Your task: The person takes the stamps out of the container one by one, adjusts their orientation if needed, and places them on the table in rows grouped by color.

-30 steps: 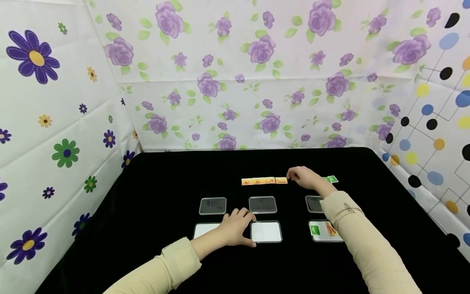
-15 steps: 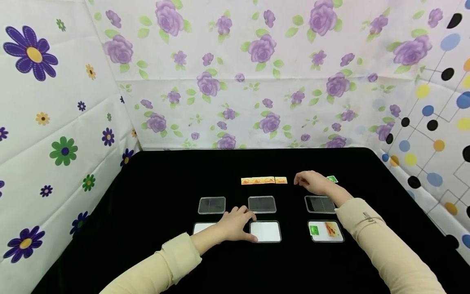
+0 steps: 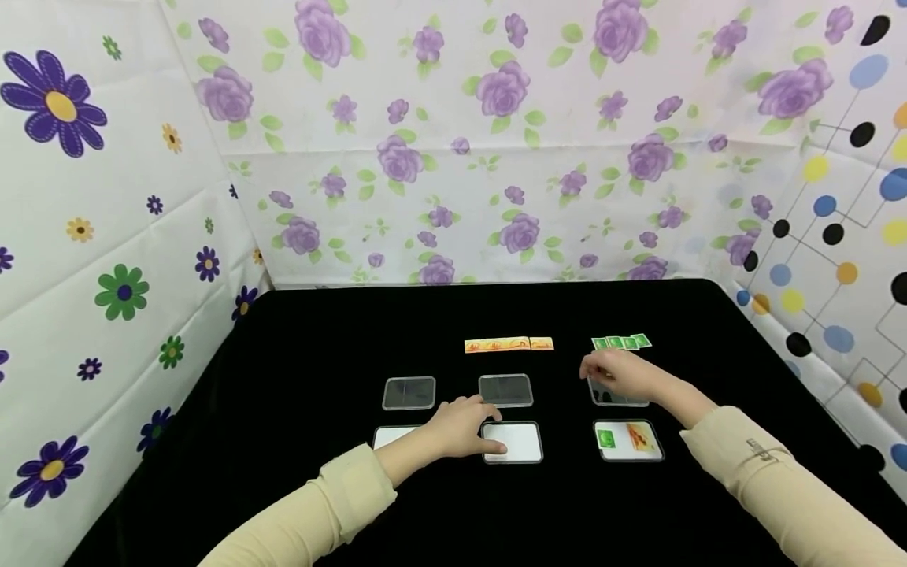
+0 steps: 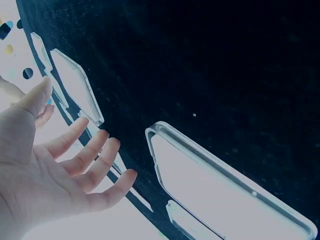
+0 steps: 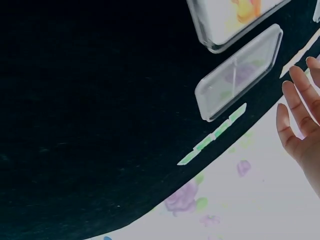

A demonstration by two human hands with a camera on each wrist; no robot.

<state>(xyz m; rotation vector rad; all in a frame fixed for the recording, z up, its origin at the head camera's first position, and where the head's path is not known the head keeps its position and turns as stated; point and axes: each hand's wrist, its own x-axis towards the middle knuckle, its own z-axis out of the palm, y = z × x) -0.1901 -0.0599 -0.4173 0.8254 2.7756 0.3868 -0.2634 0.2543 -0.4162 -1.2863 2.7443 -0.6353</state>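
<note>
My left hand (image 3: 464, 429) reaches over the left edge of the middle white-backed case (image 3: 513, 442), thumb and index finger spread around that side. Its fingers are apart and relaxed in the left wrist view, holding nothing. My right hand (image 3: 623, 372) hovers over the clear lid (image 3: 618, 399) at the back right, partly covering it, fingers loosely bent. In the right wrist view its fingers (image 5: 297, 105) are spread, and nothing shows between them. Just behind this hand lies a row of green stamps (image 3: 615, 342). A row of orange stamps (image 3: 506, 344) lies farther left.
The front right case (image 3: 623, 453) holds one green and one orange stamp. Another white-backed case (image 3: 390, 435) is partly behind my left forearm. Two more clear lids, one at left (image 3: 409, 394) and one in the middle (image 3: 505, 390), lie on the black cloth (image 3: 319, 339).
My right hand has moved from the end of the orange row rightward and nearer, uncovering the green stamps. My left hand has stayed by the middle case, shifting slightly right.
</note>
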